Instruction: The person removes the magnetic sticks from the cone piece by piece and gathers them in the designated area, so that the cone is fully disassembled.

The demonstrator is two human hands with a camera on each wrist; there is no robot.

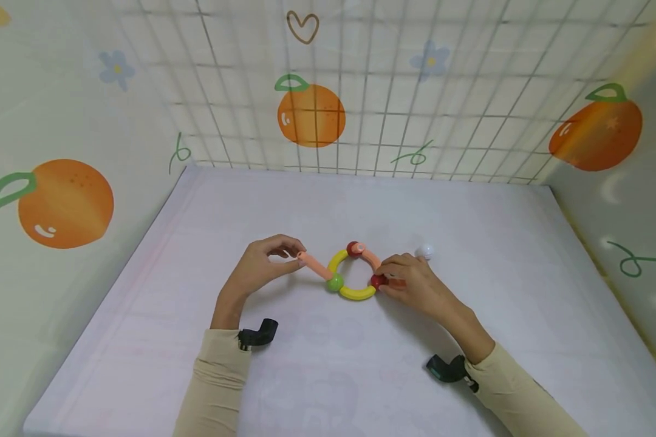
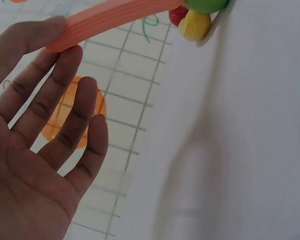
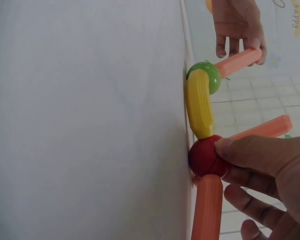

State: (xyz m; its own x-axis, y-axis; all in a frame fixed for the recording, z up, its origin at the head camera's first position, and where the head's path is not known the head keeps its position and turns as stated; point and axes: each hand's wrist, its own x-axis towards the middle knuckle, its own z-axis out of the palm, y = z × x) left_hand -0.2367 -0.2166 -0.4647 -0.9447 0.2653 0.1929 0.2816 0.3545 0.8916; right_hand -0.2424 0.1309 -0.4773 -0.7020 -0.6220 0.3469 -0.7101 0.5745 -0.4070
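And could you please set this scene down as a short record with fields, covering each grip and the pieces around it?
Left grip: pinches the free end of a pink stick
Stick's other end: at the green ball
Right grip: pinches the nearer red ball
Near yellow stick: between the green ball and nearer red ball
Far yellow stick: between the green ball and farther red ball
White ball: on the table, just beyond the right grip

A booth (image 1: 60, 115), with 3 fruit-printed walls (image 1: 240, 91) around a white tabletop (image 1: 328, 364)
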